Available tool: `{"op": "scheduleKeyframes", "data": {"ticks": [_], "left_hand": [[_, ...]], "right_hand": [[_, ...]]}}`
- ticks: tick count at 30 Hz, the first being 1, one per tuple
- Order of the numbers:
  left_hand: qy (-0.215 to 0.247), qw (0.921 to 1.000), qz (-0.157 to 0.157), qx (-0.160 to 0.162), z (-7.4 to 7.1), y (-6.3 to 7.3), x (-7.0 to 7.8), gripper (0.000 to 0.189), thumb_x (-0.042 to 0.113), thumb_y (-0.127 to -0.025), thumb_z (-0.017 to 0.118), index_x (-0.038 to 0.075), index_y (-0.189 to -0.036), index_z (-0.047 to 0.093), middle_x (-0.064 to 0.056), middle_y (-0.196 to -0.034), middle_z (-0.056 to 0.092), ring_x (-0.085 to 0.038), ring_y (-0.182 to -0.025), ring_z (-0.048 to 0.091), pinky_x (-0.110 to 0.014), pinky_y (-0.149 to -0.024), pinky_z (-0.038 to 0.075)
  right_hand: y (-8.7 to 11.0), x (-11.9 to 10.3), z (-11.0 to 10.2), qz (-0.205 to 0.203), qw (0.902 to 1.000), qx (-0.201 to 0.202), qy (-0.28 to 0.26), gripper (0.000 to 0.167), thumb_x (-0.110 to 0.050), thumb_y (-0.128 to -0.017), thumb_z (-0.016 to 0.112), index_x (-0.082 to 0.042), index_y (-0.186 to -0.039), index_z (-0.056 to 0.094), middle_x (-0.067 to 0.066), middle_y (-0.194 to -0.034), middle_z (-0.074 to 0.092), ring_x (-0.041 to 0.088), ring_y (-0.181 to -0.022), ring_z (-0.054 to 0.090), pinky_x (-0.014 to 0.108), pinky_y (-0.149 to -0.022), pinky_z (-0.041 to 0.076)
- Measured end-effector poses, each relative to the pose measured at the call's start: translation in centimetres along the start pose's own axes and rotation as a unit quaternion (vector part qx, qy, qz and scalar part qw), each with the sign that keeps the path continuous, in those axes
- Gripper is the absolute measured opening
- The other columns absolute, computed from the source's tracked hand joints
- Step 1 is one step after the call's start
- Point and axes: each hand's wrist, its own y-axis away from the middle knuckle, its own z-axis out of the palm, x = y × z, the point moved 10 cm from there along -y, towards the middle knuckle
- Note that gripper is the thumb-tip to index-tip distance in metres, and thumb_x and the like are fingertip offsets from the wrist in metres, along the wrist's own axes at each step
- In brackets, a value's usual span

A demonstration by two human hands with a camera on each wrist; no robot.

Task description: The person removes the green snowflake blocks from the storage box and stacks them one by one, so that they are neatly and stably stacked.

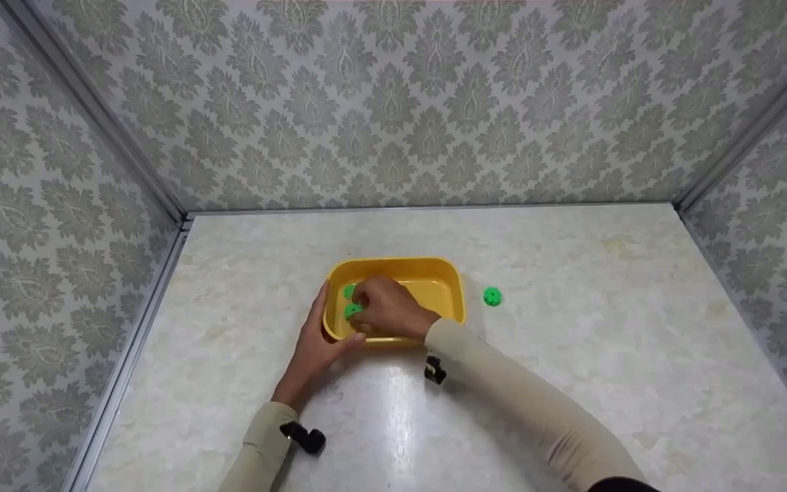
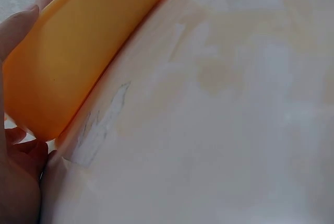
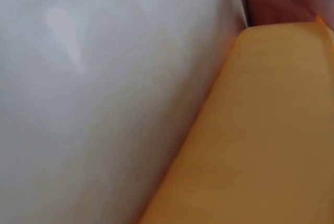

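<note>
My left hand (image 1: 313,348) grips the near left corner of a yellow plastic tub (image 1: 449,316), thumb on the front rim and fingers along the left side. In the left wrist view the thumb lies over the tub wall (image 2: 78,51) and other fingers curl at its lower edge. Inside the tub, at its left end, my right hand (image 1: 393,309) pinches a small green round notched piece (image 1: 352,311) between thumb and forefinger. A second green piece (image 1: 349,291) lies just behind it, partly hidden by the fingers. The right wrist view shows mainly the tub's outer wall (image 3: 261,130).
Another green notched piece (image 1: 492,296) lies on the pale marbled table (image 1: 605,328), right of the tub. Patterned wall panels (image 1: 393,102) enclose the table at the back and both sides. A dark wrist device (image 1: 303,437) sits on the left sleeve.
</note>
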Motion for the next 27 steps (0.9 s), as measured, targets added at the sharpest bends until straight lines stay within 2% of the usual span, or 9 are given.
{"op": "scheduleKeyframes", "data": {"ticks": [3,6,10,18,27], "left_hand": [[-0.001,1.0,-0.002,0.002,0.0,0.0,0.0,0.115,0.029,-0.093,0.09,0.029,-0.179,0.014,0.001,-0.183,0.021,-0.026,-0.158,0.041,-0.052,-0.126,0.04],[-0.005,1.0,-0.007,0.002,0.0,0.0,0.0,0.115,0.03,-0.093,0.091,0.029,-0.179,0.013,0.001,-0.182,0.021,-0.024,-0.157,0.041,-0.052,-0.126,0.039],[-0.01,0.9999,-0.011,0.005,-0.1,0.0,-0.1,0.116,0.028,-0.093,0.091,0.029,-0.179,0.013,0.001,-0.183,0.021,-0.023,-0.156,0.041,-0.051,-0.125,0.039],[-0.015,0.9997,-0.014,0.011,-0.2,0.0,-0.2,0.116,0.027,-0.093,0.091,0.023,-0.179,0.013,-0.003,-0.183,0.022,-0.026,-0.16,0.035,-0.051,-0.129,0.031],[0.006,0.9999,-0.01,0.005,0.0,0.0,-0.2,0.118,0.026,-0.091,0.091,0.024,-0.179,0.012,-0.002,-0.183,0.021,-0.026,-0.16,0.037,-0.051,-0.128,0.032]], "right_hand": [[0.3,0.1,-0.9,0.001,0.9999,0.012,-0.005,0.013,-0.019,-0.09,0.089,-0.01,-0.097,0.082,-0.004,-0.08,0.066,0.013,-0.073,0.056,0.028,-0.067,0.047],[0.8,0.3,-1.7,0.003,0.9998,0.019,-0.007,0.025,-0.023,-0.09,0.09,-0.008,-0.11,0.085,-0.001,-0.103,0.077,0.014,-0.09,0.066,0.033,-0.085,0.057],[1.6,0.5,-2.6,0.013,0.9996,0.024,-0.007,0.032,-0.024,-0.092,0.09,-0.006,-0.117,0.084,0.005,-0.119,0.078,0.02,-0.108,0.07,0.042,-0.1,0.058],[3.5,1.1,-4.3,0.02,0.999,0.034,-0.023,0.032,-0.023,-0.096,0.086,-0.004,-0.121,0.08,0.013,-0.12,0.072,0.034,-0.114,0.067,0.046,-0.1,0.056],[5.6,1.5,-6.6,-0.006,0.9967,0.067,-0.044,0.028,-0.018,-0.096,0.086,-0.001,-0.117,0.078,0.019,-0.117,0.071,0.04,-0.11,0.066,0.05,-0.098,0.056]]}}
